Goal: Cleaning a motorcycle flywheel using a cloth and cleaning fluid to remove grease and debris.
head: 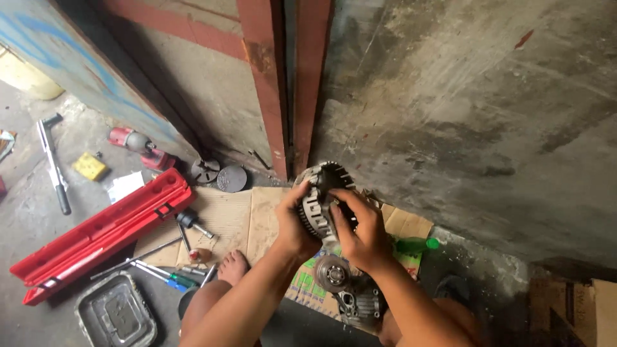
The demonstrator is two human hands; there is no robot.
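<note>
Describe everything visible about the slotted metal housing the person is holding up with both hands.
The metal housing is a round, grey, cast-looking shell with open slots around its rim and a dark hollow inside. It looks worn and grimy. It is held in the air, tilted on edge, above the cardboard, near the red door post. The left hand grips its left side; the right hand covers its lower right.
</note>
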